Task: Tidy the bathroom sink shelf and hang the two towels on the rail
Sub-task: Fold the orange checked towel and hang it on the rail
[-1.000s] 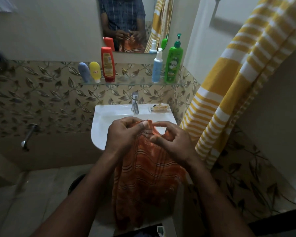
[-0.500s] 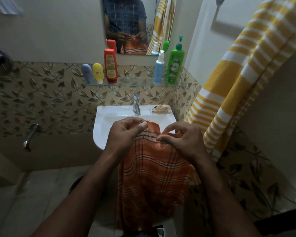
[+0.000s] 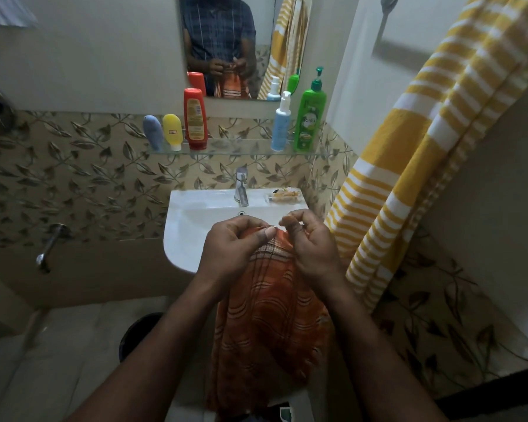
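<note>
Your left hand (image 3: 235,249) pinches the orange towel (image 3: 272,318) by its top hem above the sink (image 3: 177,239) front edge, your right hand (image 3: 313,248) pinching just beside; spread that hem flat and even before carrying it to the rail.

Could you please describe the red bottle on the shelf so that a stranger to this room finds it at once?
Look at the mirror above the white sink; a glass shelf runs just under it. Three bottles stand at the shelf's left end: the red bottle is the rightmost, next to the yellow bottle, and the tallest and only red one there.
</note>
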{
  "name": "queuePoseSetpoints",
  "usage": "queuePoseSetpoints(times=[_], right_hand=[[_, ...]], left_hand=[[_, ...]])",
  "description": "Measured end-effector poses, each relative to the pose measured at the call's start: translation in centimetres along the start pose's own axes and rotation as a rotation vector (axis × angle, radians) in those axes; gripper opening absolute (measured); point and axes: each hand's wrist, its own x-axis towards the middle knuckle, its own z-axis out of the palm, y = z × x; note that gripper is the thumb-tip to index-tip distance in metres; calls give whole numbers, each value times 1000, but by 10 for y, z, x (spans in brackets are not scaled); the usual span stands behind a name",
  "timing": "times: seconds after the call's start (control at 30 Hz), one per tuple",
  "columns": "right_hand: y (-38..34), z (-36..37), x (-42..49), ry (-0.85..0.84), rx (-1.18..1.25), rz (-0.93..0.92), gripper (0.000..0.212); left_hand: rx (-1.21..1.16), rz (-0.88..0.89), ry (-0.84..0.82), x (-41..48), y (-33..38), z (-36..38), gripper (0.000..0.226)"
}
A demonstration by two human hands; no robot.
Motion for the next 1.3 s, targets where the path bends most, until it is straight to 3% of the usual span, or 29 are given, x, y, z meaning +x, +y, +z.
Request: queuePoseSetpoints(times=[0.07,0.13,0.2,0.37,0.5,0.6,0.67,0.73,0.8,0.93,1.03,1.17,1.3], right_hand=[[-6,2,-4,-88,-37,-8,43],[-11,0,-5,-113,-165,-51,33],[-13,-9,-2,-56,-192,-75,31],[-19,-30,6,196,-172,-187,33],[-15,-44,9,305,-221,-176,29],[-8,-45,4,74,-185,-105,16],[-4,-35,-4,-147,-229,-58,22],[1,-21,-13,-242,-299,-100,22],[2,-16,-16,-181,-262,-156,22],[0,-23,-13,-168,-173,-181,27],[-2,-29,-14,-85,-84,-159,34],[10,-38,-10,51,-33,-105,44],[25,-29,-12,-56,8,34,52]], left_hand=[[6,-6,-20,-1,-1,-1,22],[7,-8,-30,-2,-4,-1,19],[-55,-63,-45,-3,-8,-5,20],[-115,-222,-361,-18,-20,-8,22],[-212,-245,-175,-23,-26,-9,18],[-152,-170,-69,-21,-23,-13,9],[-91,-99,-56,-21,-17,-9,4],[-86,-56,-68,-21,-11,-4,3],[-124,-74,-96,-20,-12,-3,7],[-183,-252,-251,-21,-26,-7,36],[-179,-260,-364,-30,-37,-3,26],[-223,-213,-244,-30,-40,-3,16],[-77,-96,-100,-22,-30,-1,15]])
